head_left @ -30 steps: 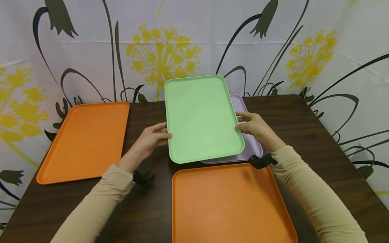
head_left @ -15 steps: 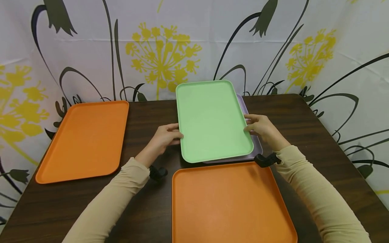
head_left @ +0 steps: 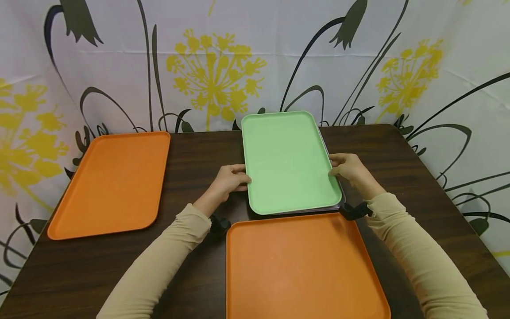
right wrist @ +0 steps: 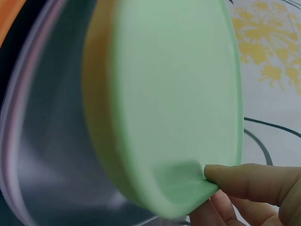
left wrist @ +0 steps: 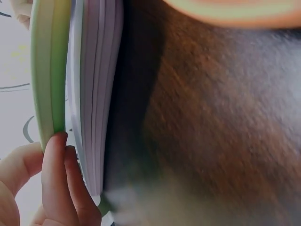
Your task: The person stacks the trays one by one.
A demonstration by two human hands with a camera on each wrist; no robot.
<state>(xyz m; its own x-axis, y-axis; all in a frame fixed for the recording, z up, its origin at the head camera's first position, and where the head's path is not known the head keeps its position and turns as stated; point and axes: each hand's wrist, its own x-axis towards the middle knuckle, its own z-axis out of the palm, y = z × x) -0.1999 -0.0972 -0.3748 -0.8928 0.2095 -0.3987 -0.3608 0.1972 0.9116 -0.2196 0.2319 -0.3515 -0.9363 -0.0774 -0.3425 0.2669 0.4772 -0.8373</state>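
A light green tray (head_left: 291, 161) sits just above a lilac tray (head_left: 336, 207) on the dark wooden table, nearly covering it. My left hand (head_left: 231, 179) grips the green tray's left edge, thumb on the rim. My right hand (head_left: 347, 167) grips its right edge. In the left wrist view the green tray's rim (left wrist: 49, 70) lies against a stack of lilac trays (left wrist: 96, 94), with my fingers (left wrist: 61, 179) curled under the rim. In the right wrist view the green tray (right wrist: 174, 99) hangs slightly above the lilac tray (right wrist: 42, 155), and my thumb (right wrist: 249, 181) presses its rim.
One orange tray (head_left: 113, 181) lies at the table's left side. Another orange tray (head_left: 303, 266) lies at the near edge, right below the green one. A flowered curtain (head_left: 215, 66) hangs behind the table (head_left: 191, 155). Bare wood shows on the right.
Both hands have carried the green tray to the right and lowered it over the lilac tray, which is now almost fully covered.
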